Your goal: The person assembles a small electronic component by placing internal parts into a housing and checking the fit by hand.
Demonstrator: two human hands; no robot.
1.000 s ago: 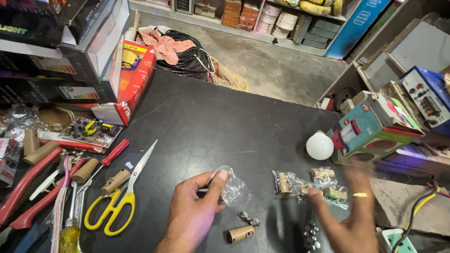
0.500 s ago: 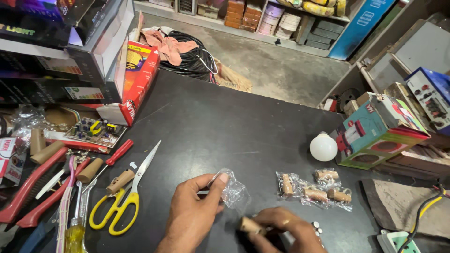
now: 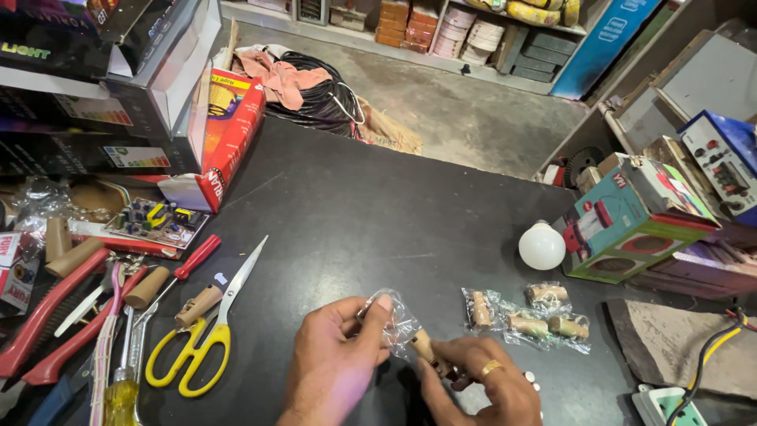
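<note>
L hand [image 3: 335,371] pinches a small clear crinkled plastic bag [image 3: 394,322] betw. thumb and forefinger, fingers closed on its upper edge, just above the dark matte counter [image 3: 378,205]. R hand [image 3: 481,386], gold ring on one finger, is closed round a small tan wooden cylindrical plug [image 3: 424,347]; its long axis runs diagonal, free end pointing up-left into the bag's mouth, lower end hidden in the fingers. Plug and bag touch, both at the counter's near edge, centre-bottom of view.

Just right of the hands: three more clear bags w/ similar tan plugs [image 3: 524,315] lying flat, and a few small silver bits near the R wrist, too small to tell. Beyond them a white round light bulb [image 3: 542,246] beside a teal and red cardboard box [image 3: 631,221].

Left side: yellow-handled scissors [image 3: 205,331], blades pointing up-right; a red-handled screwdriver [image 3: 185,268]; red-handled pliers [image 3: 47,323]; a green circuit board [image 3: 158,221].
</note>
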